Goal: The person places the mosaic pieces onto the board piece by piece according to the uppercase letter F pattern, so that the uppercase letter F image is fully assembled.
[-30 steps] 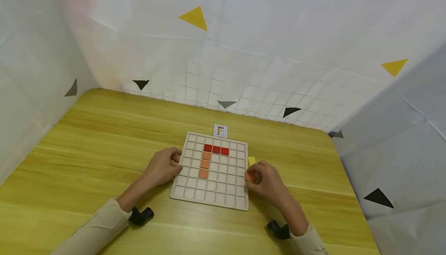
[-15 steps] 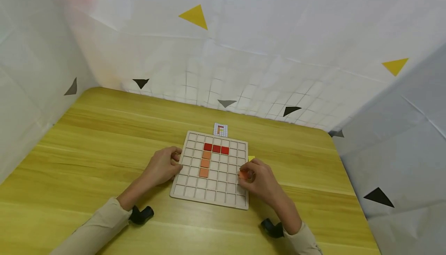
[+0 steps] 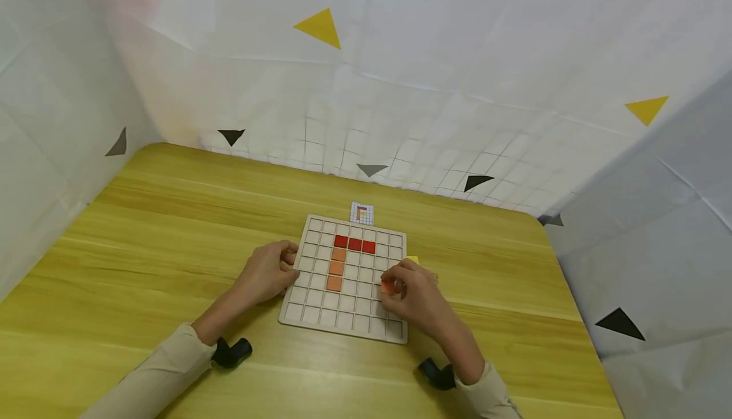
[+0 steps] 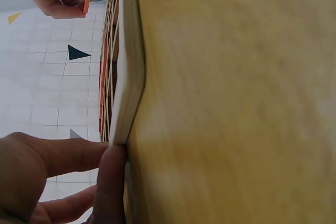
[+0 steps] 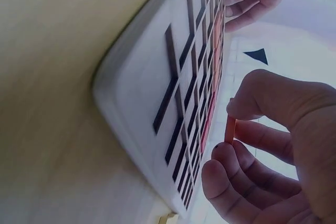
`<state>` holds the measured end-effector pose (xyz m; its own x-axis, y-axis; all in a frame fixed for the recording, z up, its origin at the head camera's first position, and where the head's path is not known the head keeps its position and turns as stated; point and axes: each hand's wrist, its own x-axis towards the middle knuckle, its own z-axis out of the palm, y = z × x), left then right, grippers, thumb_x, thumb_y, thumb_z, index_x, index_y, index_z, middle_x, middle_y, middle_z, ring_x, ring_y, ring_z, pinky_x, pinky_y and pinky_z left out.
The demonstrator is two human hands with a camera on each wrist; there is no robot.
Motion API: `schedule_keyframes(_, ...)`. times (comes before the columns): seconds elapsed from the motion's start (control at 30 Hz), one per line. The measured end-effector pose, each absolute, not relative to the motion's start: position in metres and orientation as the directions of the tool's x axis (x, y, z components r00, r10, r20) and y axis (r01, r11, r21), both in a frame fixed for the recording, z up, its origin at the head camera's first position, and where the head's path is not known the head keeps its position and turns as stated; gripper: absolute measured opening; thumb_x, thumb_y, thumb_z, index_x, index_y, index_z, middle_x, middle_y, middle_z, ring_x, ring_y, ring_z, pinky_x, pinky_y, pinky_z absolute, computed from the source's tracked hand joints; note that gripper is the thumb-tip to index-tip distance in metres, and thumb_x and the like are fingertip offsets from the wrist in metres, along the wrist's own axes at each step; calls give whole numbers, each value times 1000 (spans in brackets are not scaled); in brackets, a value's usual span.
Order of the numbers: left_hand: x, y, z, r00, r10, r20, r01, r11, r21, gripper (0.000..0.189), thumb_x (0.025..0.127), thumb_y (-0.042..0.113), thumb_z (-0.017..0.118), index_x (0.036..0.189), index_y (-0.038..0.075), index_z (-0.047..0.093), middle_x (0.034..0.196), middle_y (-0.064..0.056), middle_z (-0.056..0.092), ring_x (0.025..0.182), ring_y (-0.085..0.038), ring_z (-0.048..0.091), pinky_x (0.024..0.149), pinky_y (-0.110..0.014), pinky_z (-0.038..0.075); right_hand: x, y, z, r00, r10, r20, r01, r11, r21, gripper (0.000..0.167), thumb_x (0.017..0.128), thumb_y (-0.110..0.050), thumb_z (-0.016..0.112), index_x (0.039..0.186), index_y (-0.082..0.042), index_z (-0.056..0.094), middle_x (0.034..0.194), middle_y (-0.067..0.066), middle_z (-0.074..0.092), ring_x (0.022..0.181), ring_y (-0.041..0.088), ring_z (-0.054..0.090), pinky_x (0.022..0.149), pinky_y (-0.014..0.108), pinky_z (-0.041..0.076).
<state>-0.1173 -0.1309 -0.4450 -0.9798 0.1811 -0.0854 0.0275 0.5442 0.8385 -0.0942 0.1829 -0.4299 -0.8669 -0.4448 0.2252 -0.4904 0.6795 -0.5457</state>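
Observation:
A square wooden grid board [image 3: 345, 305] lies on the table. Three red tiles [image 3: 354, 244] form a row in it, and three orange tiles [image 3: 336, 268] run down below the leftmost red one. My left hand [image 3: 265, 274] pinches the board's left edge between thumb and finger, as the left wrist view shows up close. Over the right side of the board, my right hand [image 3: 420, 295] pinches another orange tile [image 5: 230, 129] between thumb and fingertips, held on edge above the grid. A yellow tile [image 3: 413, 259] lies just past the board's right edge, partly hidden by that hand.
Behind the board lies a small printed card [image 3: 361, 213] with a coloured grid pattern. White sheets [image 3: 457, 37] with yellow, grey and black triangles enclose the wood-grain table [image 3: 189, 215] at the back and sides. A dark device [image 3: 231, 354] sits at each wrist.
My right hand has moved left with the orange tile, from beside the board's right edge to above its right columns. My left hand and the board have stayed put.

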Motion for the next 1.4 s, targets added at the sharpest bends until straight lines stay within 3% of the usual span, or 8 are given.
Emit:
schedule_keyframes(0.57,-117,-131,-443,-979,184,-89,24,537,844,45,84,-1,68,127,-8,59,99,-13,65,76,-17,64,52,-30,54,-92,156,-428,-823,-513,243,-553,625,-551,19,76,-4,77,94,-9,72,87,-1,56,73,17,54,59,23,46)
schedule_keyframes(0.97,-117,-131,-444,-978,186,-89,25,538,843,45,84,0,69,127,-8,59,99,-13,65,76,-16,64,51,-30,54,-88,137,-432,-812,-541,221,-555,598,-578,19,79,-9,80,96,-9,73,87,-3,56,74,15,53,59,22,46)
schedule_keyframes(1.4,-117,-133,-446,-978,192,-80,39,548,835,45,83,1,69,126,-7,60,100,-12,65,78,-17,64,55,-30,54,-88,117,-435,-763,-597,248,-614,551,-565,19,78,-6,79,95,-8,72,86,-2,58,74,14,55,62,19,45)
